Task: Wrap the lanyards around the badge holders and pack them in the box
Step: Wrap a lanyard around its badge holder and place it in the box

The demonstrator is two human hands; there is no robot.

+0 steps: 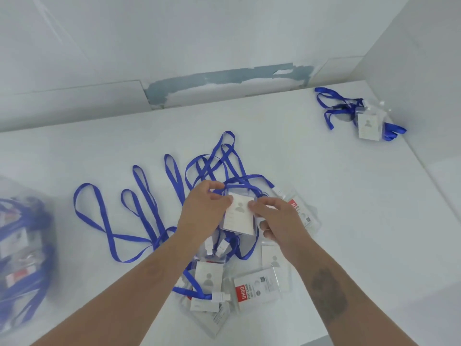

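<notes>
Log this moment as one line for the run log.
step: wrapping | left hand: holds blue lanyard | right hand: holds badge holder | loose pile below on white table

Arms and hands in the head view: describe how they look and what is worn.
Both forearms are bare, with no sleeves in view. The left hand and right hand wear no gloves, and no rings or watch show. A dark, blurred marking, probably a tattoo, sits on the right forearm.
</notes>
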